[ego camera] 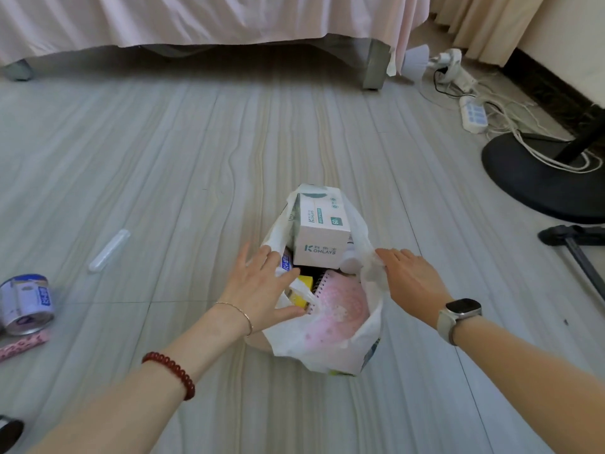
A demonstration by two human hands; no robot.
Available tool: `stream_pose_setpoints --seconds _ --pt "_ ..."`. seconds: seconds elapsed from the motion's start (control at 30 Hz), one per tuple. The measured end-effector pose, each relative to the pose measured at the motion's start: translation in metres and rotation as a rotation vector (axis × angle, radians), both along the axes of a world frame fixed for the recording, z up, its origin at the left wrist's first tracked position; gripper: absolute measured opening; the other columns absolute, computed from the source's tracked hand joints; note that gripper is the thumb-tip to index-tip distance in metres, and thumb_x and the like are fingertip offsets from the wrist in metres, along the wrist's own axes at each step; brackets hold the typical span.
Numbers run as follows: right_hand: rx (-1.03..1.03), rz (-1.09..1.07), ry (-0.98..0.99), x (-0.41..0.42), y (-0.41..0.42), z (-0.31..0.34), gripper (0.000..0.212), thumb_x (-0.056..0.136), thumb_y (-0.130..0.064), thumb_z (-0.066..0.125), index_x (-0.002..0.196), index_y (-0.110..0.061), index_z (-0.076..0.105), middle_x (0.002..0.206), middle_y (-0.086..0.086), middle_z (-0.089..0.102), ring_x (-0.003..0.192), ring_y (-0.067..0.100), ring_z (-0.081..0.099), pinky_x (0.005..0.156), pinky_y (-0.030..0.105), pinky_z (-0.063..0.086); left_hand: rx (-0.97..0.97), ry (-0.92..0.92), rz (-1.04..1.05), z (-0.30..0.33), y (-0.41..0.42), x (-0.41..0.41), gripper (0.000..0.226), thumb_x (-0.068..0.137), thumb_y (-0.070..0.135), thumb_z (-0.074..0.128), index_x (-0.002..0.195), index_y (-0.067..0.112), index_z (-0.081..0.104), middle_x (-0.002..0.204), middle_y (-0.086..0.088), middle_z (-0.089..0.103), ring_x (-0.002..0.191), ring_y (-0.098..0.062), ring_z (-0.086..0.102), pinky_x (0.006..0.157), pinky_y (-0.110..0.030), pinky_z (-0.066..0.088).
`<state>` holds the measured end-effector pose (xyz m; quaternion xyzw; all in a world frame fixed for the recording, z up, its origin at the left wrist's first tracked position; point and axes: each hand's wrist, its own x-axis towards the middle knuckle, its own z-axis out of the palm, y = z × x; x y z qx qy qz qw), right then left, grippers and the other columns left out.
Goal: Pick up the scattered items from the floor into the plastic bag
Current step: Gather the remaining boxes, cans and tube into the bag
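A white plastic bag [330, 350] stands open on the floor in front of me. Inside it are a white tissue box [322, 232], a pink spiral notebook [343, 301] and a yellow item [302, 283]. My left hand [262, 286] rests on the bag's left rim, fingers spread, thumb against the plastic. My right hand [411, 276] presses on the bag's right rim, palm down. On the floor to the left lie a clear plastic tube [109, 250], a blue-and-white can [26, 303] on its side and a pink patterned strip [23, 347].
A bed with a pale skirt [196, 24] spans the back. At the right are a black round fan base [543, 175], a power strip with tangled cables [473, 114] and a black stand leg [576, 244]. A dark object [9, 432] shows at the lower left edge.
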<state>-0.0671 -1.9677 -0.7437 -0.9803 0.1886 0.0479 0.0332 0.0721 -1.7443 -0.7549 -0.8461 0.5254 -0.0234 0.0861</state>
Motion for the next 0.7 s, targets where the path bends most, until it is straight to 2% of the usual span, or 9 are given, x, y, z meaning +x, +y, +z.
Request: stream_pose_setpoints --seconds 0.1,0.2,0.27,0.33,0.4,0.47,0.6,0.7 --pt "-0.01 0.096 -0.004 -0.012 0.005 -0.004 0.052 0.096 -0.017 0.034 0.144 -0.019 0.015 0.144 0.001 0.037 0.12 0.024 0.045 0.097 0.035 0.036 -0.171 0.062 -0.08 -0.007 0.009 0.004 0.054 0.072 0.071 0.034 0.087 0.03 0.066 0.098 -0.008 0.061 0.108 -0.026 0.038 0.1 -0.049 0.03" --pt "-0.06 0.244 0.043 -0.027 0.011 -0.015 0.05 0.092 -0.015 0.041 0.14 -0.021 0.03 0.152 0.0 0.029 0.117 0.026 0.05 0.088 0.037 0.04 -0.227 0.087 -0.204 -0.008 0.019 -0.001 0.048 0.086 0.061 0.029 0.08 0.026 0.061 0.108 0.0 0.063 0.124 -0.021 0.034 0.103 -0.044 0.025" --pt "-0.106 0.232 0.052 -0.027 0.009 -0.015 0.05 0.087 -0.01 0.046 0.135 -0.02 0.039 0.151 0.002 0.03 0.112 0.028 0.053 0.083 0.038 0.041 -0.306 0.132 -0.209 -0.006 0.029 -0.007 0.055 0.092 0.057 0.019 0.074 0.022 0.057 0.097 0.004 0.067 0.121 -0.019 0.045 0.098 -0.037 0.027" --pt "-0.135 0.183 0.044 -0.021 0.01 -0.009 0.049 0.085 -0.008 0.047 0.133 -0.017 0.042 0.152 0.004 0.028 0.108 0.03 0.053 0.083 0.04 0.043 -0.326 0.138 -0.105 -0.006 0.04 -0.007 0.06 0.092 0.058 0.015 0.071 0.019 0.056 0.091 0.001 0.069 0.108 -0.021 0.061 0.089 -0.033 0.03" --pt "-0.166 0.175 -0.068 -0.014 0.015 -0.002 0.043 0.079 -0.008 0.051 0.122 -0.014 0.052 0.143 0.011 0.044 0.09 0.031 0.06 0.071 0.04 0.048 -0.275 0.143 0.031 -0.004 0.049 -0.004 0.066 0.09 0.061 0.013 0.076 0.016 0.059 0.1 -0.003 0.068 0.092 -0.022 0.067 0.086 -0.032 0.029" --pt "-0.202 0.201 -0.149 -0.006 0.025 0.007 0.038 0.078 -0.016 0.042 0.113 -0.015 0.057 0.132 0.01 0.056 0.081 0.028 0.061 0.066 0.035 0.048 -0.247 0.134 0.09 -0.005 0.052 -0.002 0.064 0.091 0.057 0.014 0.092 0.016 0.063 0.107 -0.004 0.068 0.089 -0.02 0.068 0.087 -0.033 0.028" --pt "-0.156 0.32 -0.285 0.015 0.058 0.02 0.037 0.084 -0.025 0.035 0.113 -0.016 0.057 0.129 0.007 0.059 0.099 0.029 0.058 0.082 0.038 0.035 -0.37 0.073 0.065 0.0 0.054 0.001 0.044 0.088 0.043 0.033 0.107 0.014 0.061 0.108 -0.005 0.068 0.102 -0.022 0.064 0.092 -0.037 0.028" --pt "-0.047 0.424 -0.396 0.036 0.091 0.025 0.037 0.087 -0.026 0.037 0.119 -0.016 0.054 0.131 0.006 0.056 0.115 0.029 0.05 0.096 0.041 0.031 -0.474 0.041 0.129 0.015 0.071 0.005 0.038 0.084 0.037 0.041 0.111 0.015 0.056 0.115 -0.01 0.064 0.111 -0.018 0.047 0.095 -0.038 0.028"
